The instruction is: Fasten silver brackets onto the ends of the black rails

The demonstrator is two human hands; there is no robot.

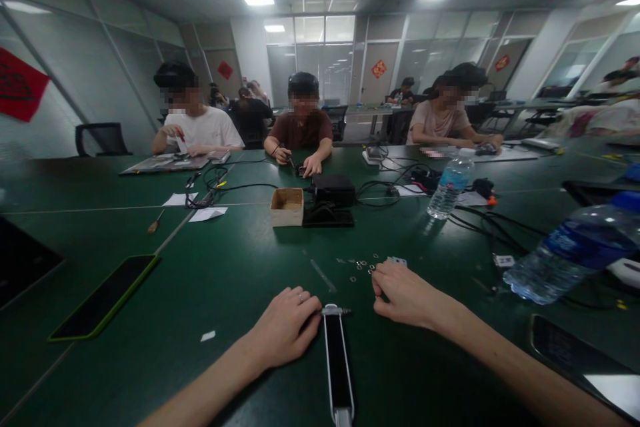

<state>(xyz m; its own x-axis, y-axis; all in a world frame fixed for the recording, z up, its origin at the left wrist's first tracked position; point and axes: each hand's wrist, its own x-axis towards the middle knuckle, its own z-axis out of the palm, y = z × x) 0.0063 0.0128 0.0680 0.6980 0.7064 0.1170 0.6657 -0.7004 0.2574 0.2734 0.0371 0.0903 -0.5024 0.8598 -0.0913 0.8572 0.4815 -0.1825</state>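
Observation:
My left hand point(290, 321), with a ring on one finger, rests on the green table, its fingers closed on one end of a short rod with a thin metal tip point(339, 311). That rod lies across the top of a long white-edged device with a dark face point(338, 360). Farther right, my right hand point(407, 290) has its fingertips pressed together among several small metal rings point(359, 267). Whether it grips one is hidden. A small pale card point(399, 261) shows just behind its knuckles. A clear thin strip point(323, 275) lies between the hands.
A small open box point(287, 208) stands beside a black device point(333, 192). Phones lie left point(107, 295) and right point(555, 347). Water bottles point(451, 183) and cables stand to the right. A screwdriver point(155, 223) lies left. Several people work across the table.

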